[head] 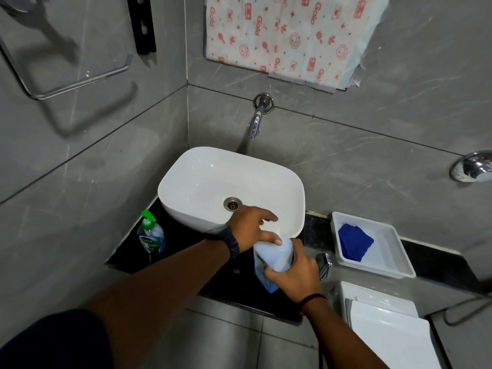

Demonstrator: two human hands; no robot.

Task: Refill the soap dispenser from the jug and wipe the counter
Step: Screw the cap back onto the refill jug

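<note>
A pale blue jug (274, 258) stands on the black counter (186, 251) just near the white basin (202, 182), at its near right corner. The right hand (295, 275) is wrapped around the jug's lower body and handle side, fingers closed firmly on it. The left hand (253, 227) sits on top of the jug, thumb and fingers curled around its neck or cap; the cap itself is hidden under the hand, so I cannot tell whether it is on or off. A dark band circles the left wrist, and a thin dark cord circles the right.

The soap dispenser (151, 237), a clear bottle with a green pump, stands upright on the counter to the left of the basin, well apart from both hands. To the right, a white tray (394, 259) rests on the counter, and a folded blue cloth (355, 242) lies in its far left part. A chrome tap (257, 121) sticks out of the grey tiled wall above the far side of the basin. A patterned white and red sheet (287, 35) hangs on the wall above it.
</note>
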